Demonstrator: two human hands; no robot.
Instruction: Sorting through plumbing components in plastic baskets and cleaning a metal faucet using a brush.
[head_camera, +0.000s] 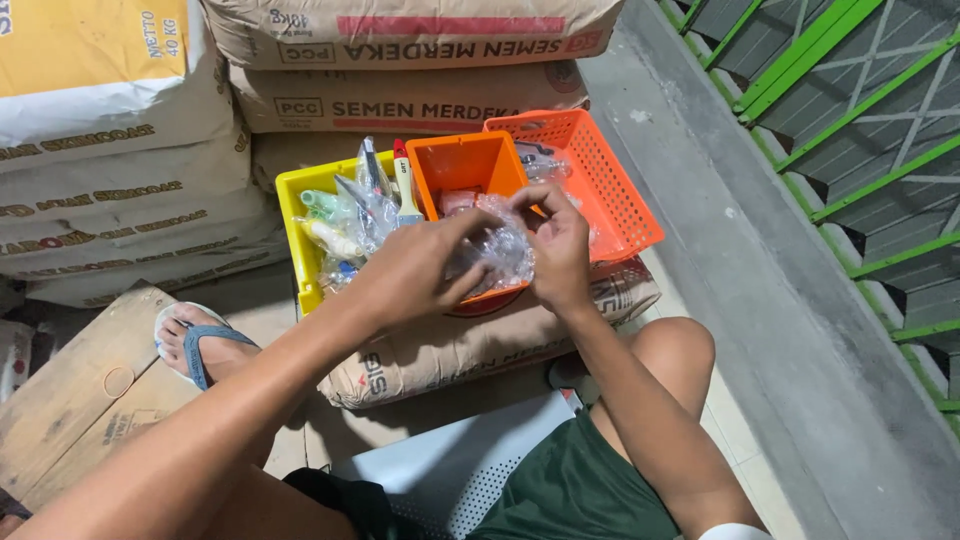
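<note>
Beyond the fingers rises a stack of large brown paper sacks (400, 100), and one more brown paper sack (450, 345) lies flat just below them, serving as the surface for three containers. Right of the fingers sits an orange perforated plastic basket (610, 185); left of them stands a yellow plastic bin (290, 215) stuffed with small clear-wrapped items, and directly behind them is a smaller orange plastic bin (465, 160) with a paintbrush upright at its left edge. The left hand (410, 270) and the right hand (555, 245) meet over the front of that smaller bin, both closed on a crumpled clear plastic bag (500, 245): the left fingers pinch its lower left side, the right fingers (535, 200) pinch its top. Far left of the fingers, a foot in a blue flip-flop sandal (195, 345) rests on a wooden board (70, 400).
</note>
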